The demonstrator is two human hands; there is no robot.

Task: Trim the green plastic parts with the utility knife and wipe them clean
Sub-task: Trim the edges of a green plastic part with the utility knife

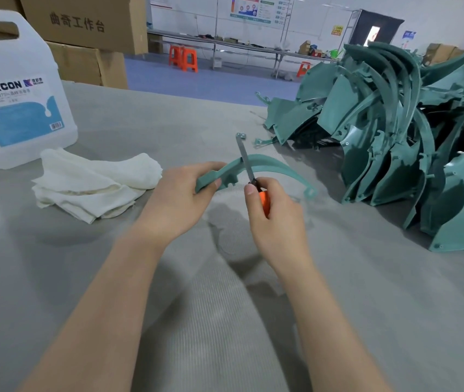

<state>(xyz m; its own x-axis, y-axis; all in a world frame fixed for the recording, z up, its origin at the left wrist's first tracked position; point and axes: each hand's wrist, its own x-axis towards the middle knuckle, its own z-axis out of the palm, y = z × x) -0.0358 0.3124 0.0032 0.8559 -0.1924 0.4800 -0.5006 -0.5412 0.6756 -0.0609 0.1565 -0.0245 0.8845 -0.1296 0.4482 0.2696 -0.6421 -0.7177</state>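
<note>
Green part (274, 162) arcs left-to-right, left hand (177, 199) gripping; right hand (278, 222) grips utility knife (248, 169) — blade points away, seemingly touching it.

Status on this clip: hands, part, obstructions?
Left hand grips curved green part. Right hand grips utility knife, blade across part. Cloth idle at left; nothing blocking.

Knife handle (264, 200) mostly hidden; parts pile (395, 123) cut off right.
</note>
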